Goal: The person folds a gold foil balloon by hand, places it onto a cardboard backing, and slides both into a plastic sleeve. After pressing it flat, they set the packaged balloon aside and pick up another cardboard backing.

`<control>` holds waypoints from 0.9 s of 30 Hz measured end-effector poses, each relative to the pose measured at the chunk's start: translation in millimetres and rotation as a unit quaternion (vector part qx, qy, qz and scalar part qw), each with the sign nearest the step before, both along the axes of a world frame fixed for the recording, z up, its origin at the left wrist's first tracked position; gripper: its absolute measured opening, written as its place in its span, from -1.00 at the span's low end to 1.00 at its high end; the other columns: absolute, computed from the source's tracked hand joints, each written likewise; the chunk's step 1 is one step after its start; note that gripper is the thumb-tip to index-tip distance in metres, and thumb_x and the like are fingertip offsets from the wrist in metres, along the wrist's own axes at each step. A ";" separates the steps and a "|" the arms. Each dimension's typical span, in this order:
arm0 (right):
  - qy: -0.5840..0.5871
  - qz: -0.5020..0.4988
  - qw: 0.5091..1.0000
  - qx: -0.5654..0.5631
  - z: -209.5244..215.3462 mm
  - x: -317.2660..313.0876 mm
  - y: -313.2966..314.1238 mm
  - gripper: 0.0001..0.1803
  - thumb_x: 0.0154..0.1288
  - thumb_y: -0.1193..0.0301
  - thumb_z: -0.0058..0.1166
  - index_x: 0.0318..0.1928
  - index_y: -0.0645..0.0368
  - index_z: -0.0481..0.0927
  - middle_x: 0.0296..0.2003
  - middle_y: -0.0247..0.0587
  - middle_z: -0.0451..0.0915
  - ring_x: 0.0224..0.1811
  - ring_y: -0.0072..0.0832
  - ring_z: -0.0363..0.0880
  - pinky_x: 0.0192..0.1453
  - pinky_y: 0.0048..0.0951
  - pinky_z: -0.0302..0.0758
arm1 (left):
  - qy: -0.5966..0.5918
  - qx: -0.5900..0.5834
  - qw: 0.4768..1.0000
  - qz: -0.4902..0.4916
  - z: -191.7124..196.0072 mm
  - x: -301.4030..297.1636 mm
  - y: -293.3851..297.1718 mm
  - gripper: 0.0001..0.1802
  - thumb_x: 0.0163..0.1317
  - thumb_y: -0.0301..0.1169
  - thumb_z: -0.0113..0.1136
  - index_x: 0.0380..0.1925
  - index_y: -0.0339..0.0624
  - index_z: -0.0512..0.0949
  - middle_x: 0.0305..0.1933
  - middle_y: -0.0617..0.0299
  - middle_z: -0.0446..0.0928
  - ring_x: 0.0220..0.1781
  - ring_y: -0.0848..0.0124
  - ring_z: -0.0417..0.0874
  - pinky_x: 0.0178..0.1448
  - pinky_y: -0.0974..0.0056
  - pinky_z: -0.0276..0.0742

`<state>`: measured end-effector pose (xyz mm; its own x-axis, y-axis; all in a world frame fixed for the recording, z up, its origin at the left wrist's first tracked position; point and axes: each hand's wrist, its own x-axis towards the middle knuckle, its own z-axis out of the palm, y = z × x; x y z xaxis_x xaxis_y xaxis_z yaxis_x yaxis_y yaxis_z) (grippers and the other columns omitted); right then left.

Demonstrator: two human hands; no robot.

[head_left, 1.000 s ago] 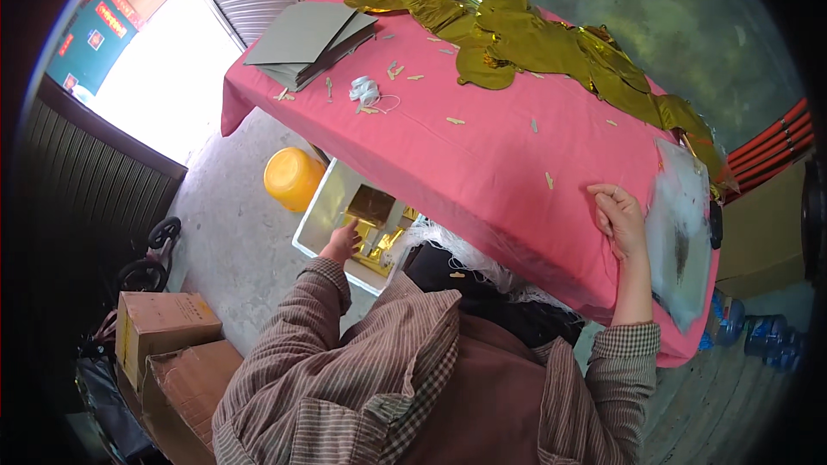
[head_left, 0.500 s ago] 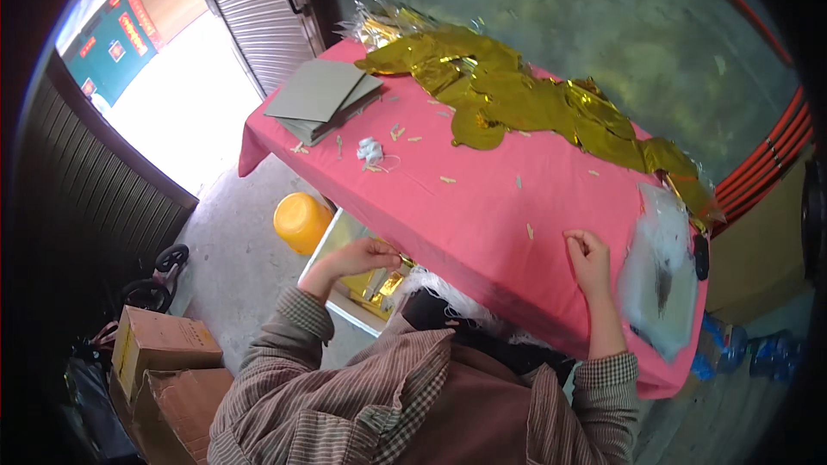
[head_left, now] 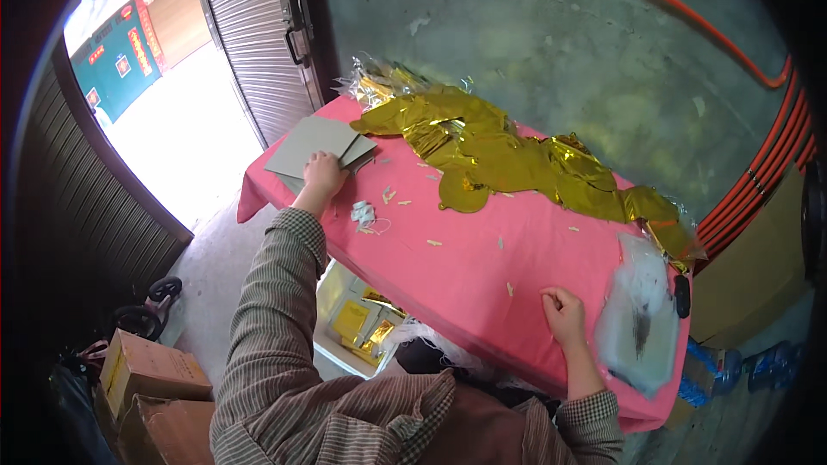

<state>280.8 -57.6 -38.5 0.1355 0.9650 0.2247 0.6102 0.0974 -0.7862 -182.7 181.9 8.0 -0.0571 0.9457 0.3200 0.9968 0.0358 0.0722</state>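
Observation:
My left hand reaches to the far left of the pink-covered table. Its fingers bend over the near edge of the top grey board in a small stack; the thumb is mostly hidden. Close by lies a crumpled white bundle of thread with a loose loop. On the right half of the table my right hand rests with its fingers curled in, and nothing shows in it. Small pale slips are scattered on the cloth between the two hands.
Gold foil sheets stretch along the table's far side, with clear wrappers behind. A clear plastic bag stack and a black object lie at the right end. Below the near edge is a white bin. Cardboard boxes stand lower left.
My left hand has moved from above the bin, up and forward to the grey boards. The right hand stays over the same part of the table. The whole view has shifted.

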 end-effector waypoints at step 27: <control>-0.308 0.077 0.947 -0.037 -21.8 -54.6 218.0 -0.36 0.29 0.12 -0.03 0.31 0.10 0.22 0.37 -0.10 0.11 0.45 -0.20 -0.02 0.47 -0.09 -0.06 | -0.025 0.055 0.872 -0.486 -58.0 173.4 6.4 -0.84 0.13 -0.37 0.09 -0.36 -0.21 0.52 -0.22 0.08 0.53 -0.07 0.16 0.54 -0.05 0.17 0.51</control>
